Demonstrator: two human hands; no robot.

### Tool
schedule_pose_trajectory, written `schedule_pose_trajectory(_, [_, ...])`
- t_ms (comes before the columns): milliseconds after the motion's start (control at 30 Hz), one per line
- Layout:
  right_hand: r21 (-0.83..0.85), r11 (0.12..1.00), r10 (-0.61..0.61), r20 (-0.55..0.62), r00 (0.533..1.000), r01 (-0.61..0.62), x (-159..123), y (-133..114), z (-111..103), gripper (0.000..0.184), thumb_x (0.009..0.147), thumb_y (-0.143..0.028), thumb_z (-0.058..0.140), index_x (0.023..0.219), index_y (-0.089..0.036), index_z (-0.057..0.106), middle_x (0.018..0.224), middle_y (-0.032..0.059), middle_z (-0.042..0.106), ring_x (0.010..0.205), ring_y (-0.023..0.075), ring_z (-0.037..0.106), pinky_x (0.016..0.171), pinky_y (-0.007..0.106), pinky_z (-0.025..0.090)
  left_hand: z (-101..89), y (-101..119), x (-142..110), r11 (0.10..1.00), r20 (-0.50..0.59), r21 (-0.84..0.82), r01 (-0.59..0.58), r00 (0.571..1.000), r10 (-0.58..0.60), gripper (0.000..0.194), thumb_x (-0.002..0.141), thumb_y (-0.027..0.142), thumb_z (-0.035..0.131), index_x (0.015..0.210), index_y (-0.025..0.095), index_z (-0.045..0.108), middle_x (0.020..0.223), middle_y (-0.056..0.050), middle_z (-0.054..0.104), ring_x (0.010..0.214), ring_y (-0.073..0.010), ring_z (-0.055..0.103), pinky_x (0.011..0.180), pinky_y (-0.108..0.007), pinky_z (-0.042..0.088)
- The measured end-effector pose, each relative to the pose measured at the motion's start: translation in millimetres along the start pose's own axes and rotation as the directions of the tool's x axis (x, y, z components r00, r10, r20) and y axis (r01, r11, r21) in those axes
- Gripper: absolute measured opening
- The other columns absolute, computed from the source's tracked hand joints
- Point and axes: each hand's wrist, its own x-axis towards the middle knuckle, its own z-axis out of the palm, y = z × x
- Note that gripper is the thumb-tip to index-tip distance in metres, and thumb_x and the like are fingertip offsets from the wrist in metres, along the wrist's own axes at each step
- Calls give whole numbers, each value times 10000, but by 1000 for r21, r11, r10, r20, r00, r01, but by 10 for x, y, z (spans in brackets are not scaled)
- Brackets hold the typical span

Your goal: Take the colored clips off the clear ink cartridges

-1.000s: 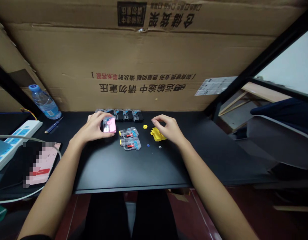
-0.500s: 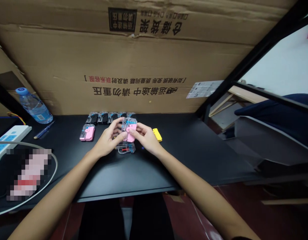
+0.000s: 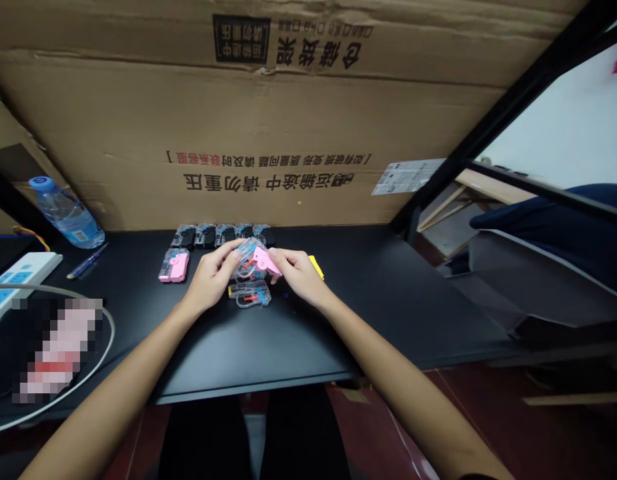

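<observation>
Between both hands is a small folding toy water gun [image 3: 247, 252], with a clear body showing blue and red parts and a thin tube. My left hand [image 3: 213, 277] is closed around the clear body. My right hand [image 3: 299, 273] pinches the pink part [image 3: 266, 262], which stands at an angle to the body. Just below on the table lies a clear water gun [image 3: 251, 294] with a yellow end. Part of another clear one shows behind the held one, mostly hidden. A yellow piece [image 3: 316, 267] lies beyond my right hand, partly covered by it.
Several black-and-clear water guns [image 3: 205, 235] stand in a row by the cardboard [image 3: 268, 120]. A pink-and-clear one [image 3: 173, 266] lies in front. To the left are a water bottle [image 3: 68, 213], a pen-like tool [image 3: 87, 261], a power strip [image 3: 21, 280] and a cable [image 3: 113, 327].
The pink part has swung out to the right from the clear body, which has tilted. My right hand has shifted slightly right, covering more of the yellow piece.
</observation>
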Motion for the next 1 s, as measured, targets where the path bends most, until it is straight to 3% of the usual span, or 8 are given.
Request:
schedule_pose_trajectory(100, [83, 996, 47, -83, 995, -40, 2, -16, 5, 434, 936, -652, 720, 1063, -241, 771, 723, -11, 683, 497, 150, 555, 482, 320, 517, -17, 5, 10, 999, 16, -35, 31, 999, -30, 564, 1035, 575, 562, 1406, 175, 707, 1199, -110, 790, 1061, -281, 727, 836, -351, 587])
schedule_pose_trajectory(233, [139, 990, 45, -91, 995, -32, -2, -1, 45, 415, 901, -635, 761, 1059, -252, 747, 730, -10, 683, 485, 142, 540, 461, 323, 527, 3, 26, 7, 998, 26, -48, 31, 999, -29, 568, 1021, 587, 587, 1399, 179, 704, 1009, -77, 781, 865, -227, 703, 725, -316, 554])
schedule_pose_trajectory(400, [192, 981, 26, -206, 978, 15, -9, 65, 162, 524, 866, -631, 804, 1226, -287, 640, 737, -32, 660, 590, 180, 634, 593, 367, 622, 78, 46, -19, 997, 94, -62, 49, 995, -43, 575, 980, 611, 665, 1374, 193, 672, 803, -11, 704, 669, -179, 636, 605, -282, 500])
schedule_pose_trajectory(500, [187, 982, 13, -174, 985, 20, -27, 83, 235, 633, 863, -612, 821, 1346, -292, 566, 764, -31, 683, 674, 206, 701, 694, 394, 641, 102, 72, -39, 995, 235, -66, 76, 970, -58, 547, 1021, 628, 580, 1357, 202, 656, 822, -22, 742, 621, -173, 635, 591, -289, 513])
schedule_pose_trajectory(600, [181, 983, 8, -127, 992, 16, -42, 74, 250, 704, 867, -587, 829, 1430, -299, 520, 772, -35, 696, 697, 214, 724, 728, 403, 641, 112, 96, -47, 993, 260, -83, 88, 963, -64, 561, 1004, 603, 616, 1407, 212, 626, 905, -46, 774, 706, -196, 691, 601, -288, 525])
schedule_pose_trajectory(733, [179, 984, 3, -141, 990, 23, -15, 43, 155, 668, 889, -615, 795, 1416, -298, 534, 789, -18, 719, 674, 209, 707, 712, 404, 636, 84, 93, -21, 985, 190, -142, 94, 980, -66, 593, 961, 549, 692, 1436, 202, 619, 903, -40, 748, 735, -191, 688, 619, -286, 527])
schedule_pose_trajectory(867, [118, 993, 13, -283, 959, 22, 46, 38, -17, 613, 884, -653, 783, 1338, -294, 583, 716, -24, 693, 580, 204, 651, 628, 395, 604, -18, 45, 25, 991, 62, -120, 57, 997, -49, 559, 953, 527, 686, 1389, 178, 666, 743, 8, 664, 628, -151, 591, 632, -291, 520])
schedule_pose_trajectory(1000, [87, 996, 2, -283, 959, 24, 66, 47, -82, 460, 884, -679, 766, 1088, -277, 674, 722, -11, 689, 547, 187, 616, 575, 379, 567, -75, 23, 45, 988, 122, -132, 80, 991, -64, 580, 945, 550, 676, 1392, 182, 649, 767, -2, 681, 642, -166, 640, 636, -301, 550])
